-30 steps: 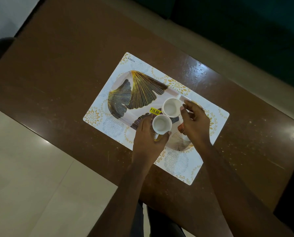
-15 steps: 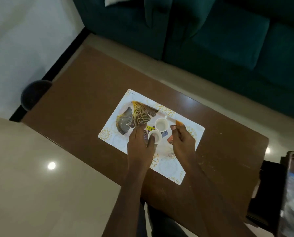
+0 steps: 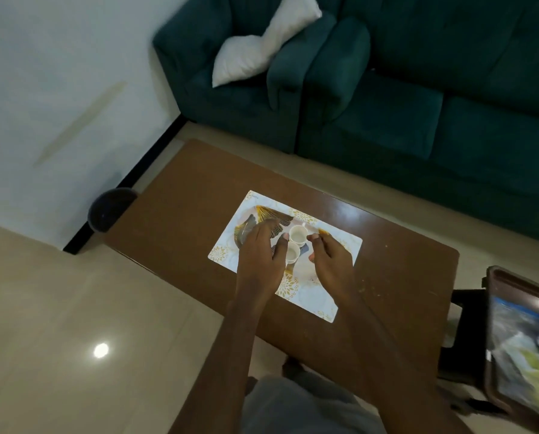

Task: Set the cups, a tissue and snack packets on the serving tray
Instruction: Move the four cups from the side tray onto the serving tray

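both hands have let go of the cups since a second ago. left hand (image 3: 260, 258) hovers spread over the tray (image 3: 248, 226). two cups (image 3: 297, 235) stand on it side by side, seemingly empty. right hand (image 3: 330, 261) hangs loosely curled, holding nothing. tissue and snacks are still to come. the far-right bin (image 3: 491, 311) holds something blurred, perhaps packets.

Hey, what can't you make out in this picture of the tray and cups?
Head view:
serving tray: near half hidden under left hand and right hand.
near cup: handle hidden by the left hand.
right hand: whether it pinches anything, too small.
brown container: cut off by right edge, contents blurred.
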